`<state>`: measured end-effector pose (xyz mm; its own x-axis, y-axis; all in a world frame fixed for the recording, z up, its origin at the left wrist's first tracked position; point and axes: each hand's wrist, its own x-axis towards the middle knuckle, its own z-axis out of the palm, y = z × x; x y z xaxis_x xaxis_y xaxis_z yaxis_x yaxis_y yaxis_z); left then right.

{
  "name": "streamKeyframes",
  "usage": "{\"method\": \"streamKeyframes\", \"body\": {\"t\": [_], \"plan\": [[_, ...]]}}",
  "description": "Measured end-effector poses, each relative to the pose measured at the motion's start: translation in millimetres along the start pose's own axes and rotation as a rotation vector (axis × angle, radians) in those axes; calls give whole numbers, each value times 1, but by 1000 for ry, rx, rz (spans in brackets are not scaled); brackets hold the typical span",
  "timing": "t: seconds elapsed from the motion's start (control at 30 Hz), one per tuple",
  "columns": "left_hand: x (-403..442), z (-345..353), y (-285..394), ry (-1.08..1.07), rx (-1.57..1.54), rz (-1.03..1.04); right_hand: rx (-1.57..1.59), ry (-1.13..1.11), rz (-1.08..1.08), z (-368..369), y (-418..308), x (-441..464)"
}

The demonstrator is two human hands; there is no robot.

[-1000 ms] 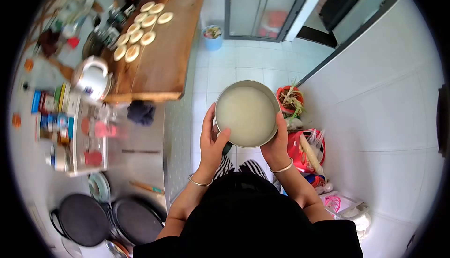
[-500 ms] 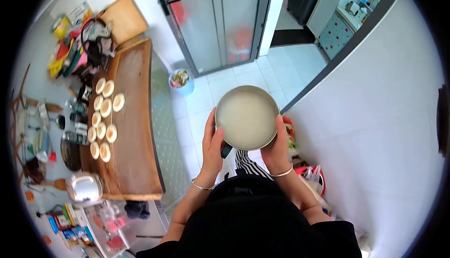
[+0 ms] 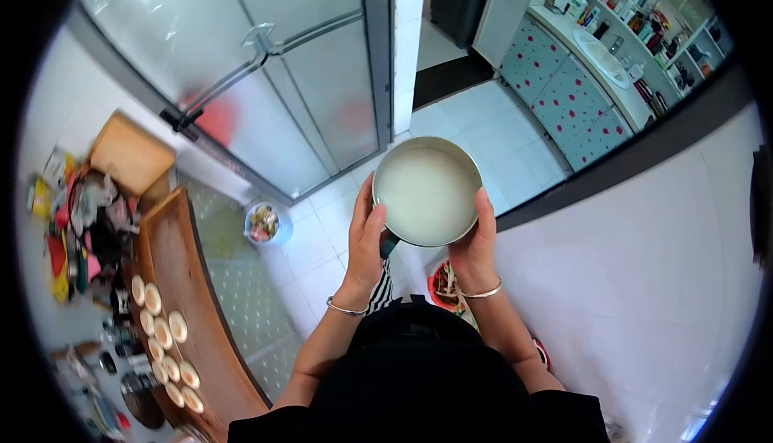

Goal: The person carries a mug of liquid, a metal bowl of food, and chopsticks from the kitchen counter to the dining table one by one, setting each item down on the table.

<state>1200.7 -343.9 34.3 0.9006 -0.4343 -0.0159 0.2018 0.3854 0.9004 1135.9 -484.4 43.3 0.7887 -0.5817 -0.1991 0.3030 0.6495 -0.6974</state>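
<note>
Out in front of me I carry a round metal pot [image 3: 385, 156] filled with a cloudy whitish liquid [image 3: 427, 193]. My left hand [image 3: 364, 242] is wrapped round its left side, thumb near the rim, next to a dark handle [image 3: 388, 243]. On the opposite side my right hand [image 3: 475, 246] grips the wall, its fingers partly hidden underneath. The pot looks roughly level. A silver bracelet circles each wrist.
A wooden counter [image 3: 181, 262] with several round flatbreads [image 3: 163, 333] runs along the left. A bin [image 3: 267, 224] of scraps stands near the frosted glass door [image 3: 298, 113]. Ahead right, a doorway opens toward a washbasin [image 3: 600, 57]. A red basin [image 3: 443, 286] sits below my right hand.
My view has turned and moved to the right, toward the doorway. The counter has slid down and left, while more of the washbasin area shows. Both hands keep their hold on the pot.
</note>
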Motion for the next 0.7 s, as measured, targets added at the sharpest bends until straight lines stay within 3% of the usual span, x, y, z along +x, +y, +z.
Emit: {"method": "streamKeyframes", "body": {"t": [0.37, 0.7], "plan": [[283, 36, -5, -350, 82, -48, 67, 221, -262, 49, -25, 225], [468, 95, -49, -372, 52, -156, 106, 296, -242, 43, -70, 408]]}}
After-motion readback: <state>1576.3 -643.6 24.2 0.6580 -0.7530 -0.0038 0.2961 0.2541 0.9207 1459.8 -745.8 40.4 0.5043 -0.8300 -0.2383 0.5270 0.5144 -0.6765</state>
